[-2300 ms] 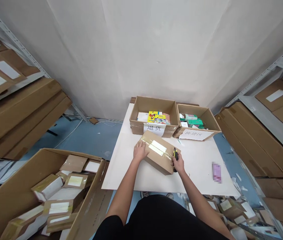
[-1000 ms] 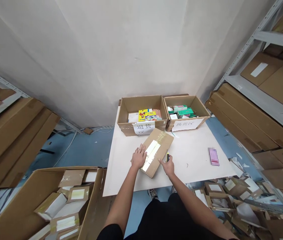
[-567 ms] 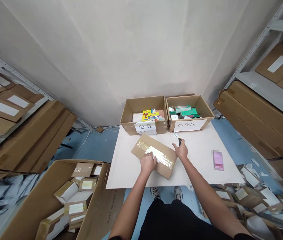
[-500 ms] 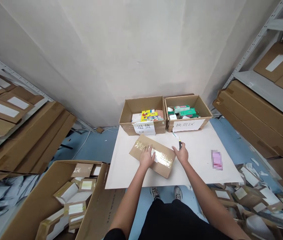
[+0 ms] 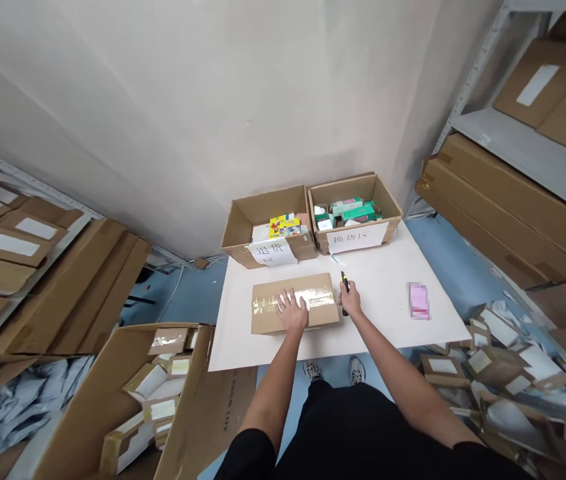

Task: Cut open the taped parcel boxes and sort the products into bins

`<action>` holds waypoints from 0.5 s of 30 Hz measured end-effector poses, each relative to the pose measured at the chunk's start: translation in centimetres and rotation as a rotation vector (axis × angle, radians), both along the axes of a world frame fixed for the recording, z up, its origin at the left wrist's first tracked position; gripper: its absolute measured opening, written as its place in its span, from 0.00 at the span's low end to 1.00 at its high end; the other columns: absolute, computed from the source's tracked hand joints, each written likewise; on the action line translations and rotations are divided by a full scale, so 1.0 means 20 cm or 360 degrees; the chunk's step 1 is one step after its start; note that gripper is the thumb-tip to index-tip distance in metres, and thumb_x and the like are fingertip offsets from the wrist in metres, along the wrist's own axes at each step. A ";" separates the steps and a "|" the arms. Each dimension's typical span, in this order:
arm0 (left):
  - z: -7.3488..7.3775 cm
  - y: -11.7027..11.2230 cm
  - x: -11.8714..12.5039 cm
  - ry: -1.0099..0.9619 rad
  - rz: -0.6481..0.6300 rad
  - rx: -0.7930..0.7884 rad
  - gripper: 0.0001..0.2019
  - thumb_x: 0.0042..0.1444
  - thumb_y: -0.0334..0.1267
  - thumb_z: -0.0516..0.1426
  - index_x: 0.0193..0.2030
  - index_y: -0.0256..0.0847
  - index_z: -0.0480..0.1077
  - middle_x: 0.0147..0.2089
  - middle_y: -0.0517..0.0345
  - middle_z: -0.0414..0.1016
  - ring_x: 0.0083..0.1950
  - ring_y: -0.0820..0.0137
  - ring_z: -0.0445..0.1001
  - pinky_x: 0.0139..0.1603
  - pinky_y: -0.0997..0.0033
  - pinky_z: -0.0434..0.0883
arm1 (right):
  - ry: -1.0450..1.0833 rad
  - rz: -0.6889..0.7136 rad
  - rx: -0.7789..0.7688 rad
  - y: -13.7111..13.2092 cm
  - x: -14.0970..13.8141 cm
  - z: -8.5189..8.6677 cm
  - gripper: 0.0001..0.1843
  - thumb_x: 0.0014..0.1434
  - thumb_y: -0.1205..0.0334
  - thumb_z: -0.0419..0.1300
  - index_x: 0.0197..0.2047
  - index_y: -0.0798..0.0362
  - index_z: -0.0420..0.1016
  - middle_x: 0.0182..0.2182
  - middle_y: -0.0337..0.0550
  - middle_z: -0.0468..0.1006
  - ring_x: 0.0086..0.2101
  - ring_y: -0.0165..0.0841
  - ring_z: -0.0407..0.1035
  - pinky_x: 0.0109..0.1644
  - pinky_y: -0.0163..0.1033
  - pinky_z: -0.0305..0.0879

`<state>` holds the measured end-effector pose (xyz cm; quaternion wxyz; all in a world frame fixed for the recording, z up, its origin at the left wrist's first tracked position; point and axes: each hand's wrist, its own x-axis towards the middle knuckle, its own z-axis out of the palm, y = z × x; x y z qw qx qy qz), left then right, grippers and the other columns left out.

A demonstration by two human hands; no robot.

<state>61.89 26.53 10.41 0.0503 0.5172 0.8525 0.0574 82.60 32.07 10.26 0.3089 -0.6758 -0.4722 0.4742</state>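
A taped cardboard box (image 5: 269, 313) lies closed on the white table (image 5: 233, 350), its long side roughly along the front edge. My left hand (image 5: 293, 312) rests flat on top of it with the fingers spread, over the shiny tape strip. Just off the box's right end, my right hand (image 5: 351, 298) is closed around a black and yellow utility knife (image 5: 345, 280). The knife points away from me; I cannot tell whether its blade is out.
Two open cartons with handwritten paper signs, the left carton (image 5: 240, 223) and the right carton (image 5: 387, 200), stand at the table's back. A blurred pink item (image 5: 419, 300) lies right. A large carton of parcels (image 5: 77, 400) stands lower left; loaded shelves (image 5: 527, 147) flank both sides.
The box has turned from slanted to nearly square with the table's front edge. My left hand stayed on it. My right hand has come away from the box's corner, still holding the knife.
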 end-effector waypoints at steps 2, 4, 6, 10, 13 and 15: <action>0.00 -0.02 0.08 0.0027 0.0069 0.0039 0.33 0.73 0.52 0.42 0.80 0.43 0.53 0.82 0.49 0.48 0.83 0.49 0.42 0.79 0.40 0.47 | 0.0153 0.0068 -0.0073 0.00 0.08 0.01 0.11 0.72 0.50 0.49 0.49 0.46 0.65 0.25 0.32 0.77 0.23 0.33 0.75 0.32 0.34 0.69; 0.02 -0.02 0.12 0.0036 0.0074 0.0059 0.33 0.73 0.52 0.43 0.80 0.44 0.53 0.82 0.48 0.49 0.82 0.49 0.43 0.79 0.39 0.48 | 0.0194 0.0193 -0.0198 -0.01 0.15 0.02 0.07 0.71 0.54 0.52 0.46 0.47 0.66 0.21 0.29 0.74 0.20 0.31 0.73 0.30 0.32 0.67; 0.03 -0.01 0.13 0.0025 0.0057 0.0060 0.33 0.73 0.52 0.42 0.80 0.44 0.53 0.82 0.47 0.50 0.82 0.48 0.45 0.78 0.38 0.49 | 0.0148 0.0328 -0.0275 -0.02 0.20 0.03 0.07 0.73 0.56 0.52 0.47 0.47 0.67 0.18 0.27 0.71 0.18 0.30 0.70 0.29 0.31 0.65; 0.05 0.00 0.13 -0.0007 0.0069 0.0070 0.33 0.73 0.53 0.41 0.80 0.42 0.54 0.82 0.46 0.49 0.82 0.49 0.44 0.78 0.38 0.50 | -0.0080 0.0585 -0.0237 0.02 0.23 0.11 0.10 0.75 0.58 0.51 0.54 0.49 0.68 0.20 0.28 0.72 0.19 0.30 0.70 0.31 0.31 0.65; 0.05 0.01 0.13 -0.0027 0.0071 0.0063 0.33 0.73 0.53 0.41 0.80 0.42 0.54 0.82 0.46 0.48 0.82 0.49 0.43 0.78 0.37 0.49 | -0.0348 0.0788 -0.0244 0.05 0.20 0.18 0.13 0.75 0.57 0.53 0.57 0.50 0.69 0.25 0.35 0.77 0.21 0.32 0.72 0.34 0.33 0.65; 0.04 0.01 0.14 -0.0021 0.0078 0.0056 0.33 0.73 0.53 0.41 0.79 0.42 0.55 0.82 0.46 0.49 0.82 0.49 0.43 0.78 0.38 0.49 | -0.0521 0.0859 -0.0233 0.05 0.17 0.22 0.14 0.75 0.56 0.53 0.58 0.51 0.70 0.30 0.41 0.81 0.27 0.35 0.76 0.37 0.35 0.65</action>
